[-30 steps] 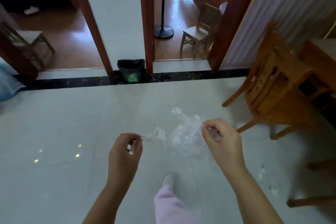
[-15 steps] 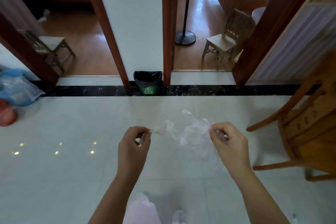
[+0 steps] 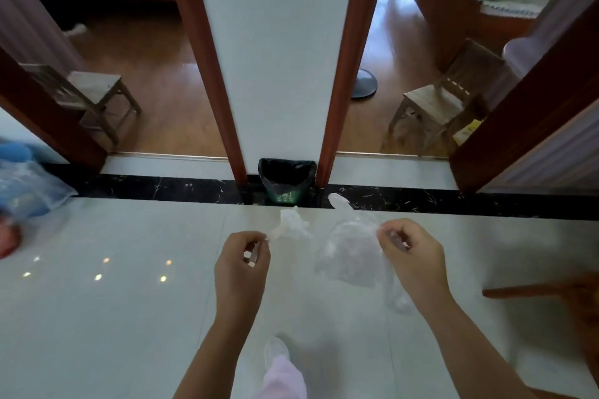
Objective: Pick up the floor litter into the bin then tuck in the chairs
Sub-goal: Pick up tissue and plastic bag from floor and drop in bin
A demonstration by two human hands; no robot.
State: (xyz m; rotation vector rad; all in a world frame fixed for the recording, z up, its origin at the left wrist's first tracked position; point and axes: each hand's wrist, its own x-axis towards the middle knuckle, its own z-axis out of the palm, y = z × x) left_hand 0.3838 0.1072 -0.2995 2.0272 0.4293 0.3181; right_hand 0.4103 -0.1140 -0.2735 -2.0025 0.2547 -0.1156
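A clear plastic bag (image 3: 351,256) hangs pinched in the curled fingers (image 3: 393,231) of the right hand (image 3: 413,256), and the left hand (image 3: 241,264) pinches a small crumpled scrap (image 3: 289,226), both held above the pale tiled floor (image 3: 113,317). Straight ahead, across a stretch of tile, the black-lined bin (image 3: 287,180) stands against the wall between two doorways, and a wooden chair leg (image 3: 531,291) juts in at the right. The bag's long axis hangs downward, while the scrap points toward the bin.

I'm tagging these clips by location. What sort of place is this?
Most likely a home, in a tiled hall facing two bedrooms. A bed with rumpled bedding shows through the right doorway, a small wooden chair stands in that room, and a lined bin sits against the wall.
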